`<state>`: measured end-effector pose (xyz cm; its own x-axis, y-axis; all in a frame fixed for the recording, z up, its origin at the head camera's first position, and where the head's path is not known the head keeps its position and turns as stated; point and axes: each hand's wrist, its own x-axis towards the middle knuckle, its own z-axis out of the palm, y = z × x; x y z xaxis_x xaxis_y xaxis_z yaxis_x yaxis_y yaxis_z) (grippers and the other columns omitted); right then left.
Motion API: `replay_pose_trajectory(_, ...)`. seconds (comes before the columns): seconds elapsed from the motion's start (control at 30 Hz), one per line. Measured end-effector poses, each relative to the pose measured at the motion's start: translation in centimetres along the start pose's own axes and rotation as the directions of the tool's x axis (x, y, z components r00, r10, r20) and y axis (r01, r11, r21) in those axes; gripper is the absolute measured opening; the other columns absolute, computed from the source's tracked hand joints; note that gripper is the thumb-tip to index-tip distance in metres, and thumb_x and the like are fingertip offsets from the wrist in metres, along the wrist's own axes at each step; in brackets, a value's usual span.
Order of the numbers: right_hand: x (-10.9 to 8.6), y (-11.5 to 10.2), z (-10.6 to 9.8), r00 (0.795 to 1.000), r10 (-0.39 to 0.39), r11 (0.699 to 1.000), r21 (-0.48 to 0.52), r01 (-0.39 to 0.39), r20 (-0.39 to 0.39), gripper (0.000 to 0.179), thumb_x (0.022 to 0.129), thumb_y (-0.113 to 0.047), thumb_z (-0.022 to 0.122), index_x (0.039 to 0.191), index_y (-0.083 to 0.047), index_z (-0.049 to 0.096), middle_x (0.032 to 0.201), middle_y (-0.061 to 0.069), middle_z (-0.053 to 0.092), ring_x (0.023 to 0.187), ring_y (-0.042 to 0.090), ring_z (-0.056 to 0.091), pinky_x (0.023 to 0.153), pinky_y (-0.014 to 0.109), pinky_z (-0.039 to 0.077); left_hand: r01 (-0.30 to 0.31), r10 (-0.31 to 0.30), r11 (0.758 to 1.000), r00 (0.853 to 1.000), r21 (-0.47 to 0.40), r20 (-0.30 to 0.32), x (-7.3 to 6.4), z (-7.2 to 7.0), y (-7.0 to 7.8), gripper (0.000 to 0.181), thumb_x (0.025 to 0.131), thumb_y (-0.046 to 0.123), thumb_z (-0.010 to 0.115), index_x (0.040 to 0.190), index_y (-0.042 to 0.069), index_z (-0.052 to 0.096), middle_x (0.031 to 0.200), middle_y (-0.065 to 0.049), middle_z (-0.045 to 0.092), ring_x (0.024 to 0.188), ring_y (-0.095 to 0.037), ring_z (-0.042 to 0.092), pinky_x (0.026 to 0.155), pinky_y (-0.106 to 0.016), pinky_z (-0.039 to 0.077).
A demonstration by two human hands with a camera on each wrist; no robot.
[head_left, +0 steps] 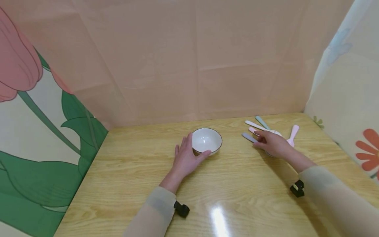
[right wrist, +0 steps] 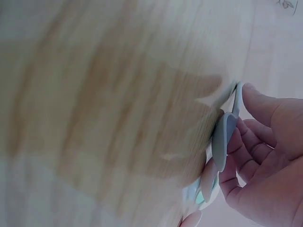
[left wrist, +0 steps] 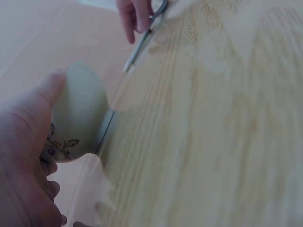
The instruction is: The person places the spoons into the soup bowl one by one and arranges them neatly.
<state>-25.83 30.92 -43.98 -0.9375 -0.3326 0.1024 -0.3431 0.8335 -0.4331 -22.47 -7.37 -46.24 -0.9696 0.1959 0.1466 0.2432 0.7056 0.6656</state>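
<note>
Wood-grain counter [head_left: 124,184] bears a white bowl [head_left: 207,140] far centre, gripped by the left hand [head_left: 186,158]; right hand [head_left: 272,143], closure indeterminable, meets the far-right grey utensil [head_left: 249,137], whose crowding neighbours [head_left: 255,125] could scatter if dragged

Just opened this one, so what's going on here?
A person's left grip is around a round, glossy white bowl with a dark rim, upright on the wood-grain table. Their right grip is at a slim grey-blue utensil handle among pink, white and green ones; whether it's pinched isn't clear.
</note>
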Motion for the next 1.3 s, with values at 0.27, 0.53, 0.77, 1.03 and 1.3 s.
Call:
replay_pose_trajectory(0.27, 0.0, 0.0, 0.0, 1.0, 0.009, 1.0, -0.018, -0.009, 0.015, 0.052, 0.105, -0.011, 0.077, 0.146, 0.016, 0.059, 0.096, 0.006, 0.073, 0.082, 0.018, 0.062, 0.074, 0.042, 0.053, 0.004, -0.004, 1.0, 1.0, -0.008, 0.007, -0.2, -0.2, 0.2, 0.118, 0.094, 0.076, 0.072, 0.176, 0.008, 0.02, 0.178, -0.016, 0.033, 0.168, -0.035, 0.018, 0.134, -0.063, 0.007)
replay_pose_trajectory(0.53, -0.1, 0.5, 0.3, 1.0, 0.015, 0.999, -0.038, -0.015, 0.011, 0.053, 0.104, -0.011, 0.076, 0.146, 0.016, 0.059, 0.095, 0.007, 0.074, 0.082, 0.018, 0.064, 0.073, 0.042, 0.054, -0.002, 0.002, 1.0, 1.0, -0.006, 0.004, -0.1, 0.1, 0.0, 0.118, 0.094, 0.076, 0.072, 0.176, 0.009, 0.019, 0.178, -0.015, 0.033, 0.168, -0.035, 0.018, 0.133, -0.064, 0.008)
replay_pose_trajectory(0.77, -0.3, 0.0, 0.2, 1.0, 0.022, 1.0, -0.022, -0.022, 0.018, 0.052, 0.104, -0.012, 0.077, 0.146, 0.015, 0.06, 0.097, 0.007, 0.074, 0.086, 0.022, 0.067, 0.077, 0.048, 0.056, -0.006, 0.006, 1.0, 1.0, -0.011, 0.005, 0.0, 0.4, -0.3, 0.118, 0.094, 0.077, 0.072, 0.176, 0.011, 0.019, 0.177, -0.015, 0.034, 0.168, -0.034, 0.018, 0.133, -0.064, 0.008)
replay_pose_trajectory(1.03, -0.4, 0.1, 0.4, 1.0, -0.001, 0.998, 0.07, 0.002, -0.019, 0.052, 0.105, -0.01, 0.076, 0.15, 0.011, 0.058, 0.102, 0.014, 0.075, 0.092, 0.028, 0.071, 0.08, 0.048, 0.058, -0.021, 0.02, 0.999, 1.0, -0.04, -0.009, 0.1, 0.3, -0.4, 0.115, 0.094, 0.072, 0.076, 0.176, 0.014, 0.02, 0.176, -0.014, 0.037, 0.162, -0.032, 0.035, 0.133, -0.064, 0.008)
replay_pose_trajectory(1.3, -0.1, -1.1, -0.2, 1.0, 0.008, 0.988, 0.157, -0.004, -0.024, 0.058, 0.108, -0.01, 0.072, 0.159, 0.006, 0.05, 0.109, 0.015, 0.073, 0.095, 0.026, 0.069, 0.076, 0.035, 0.055, -0.041, 0.038, 0.996, 0.999, -0.084, -0.032, 0.2, 0.3, -0.5, 0.112, 0.094, 0.067, 0.08, 0.176, 0.015, 0.023, 0.173, -0.014, 0.043, 0.158, -0.031, 0.043, 0.134, -0.063, 0.004)
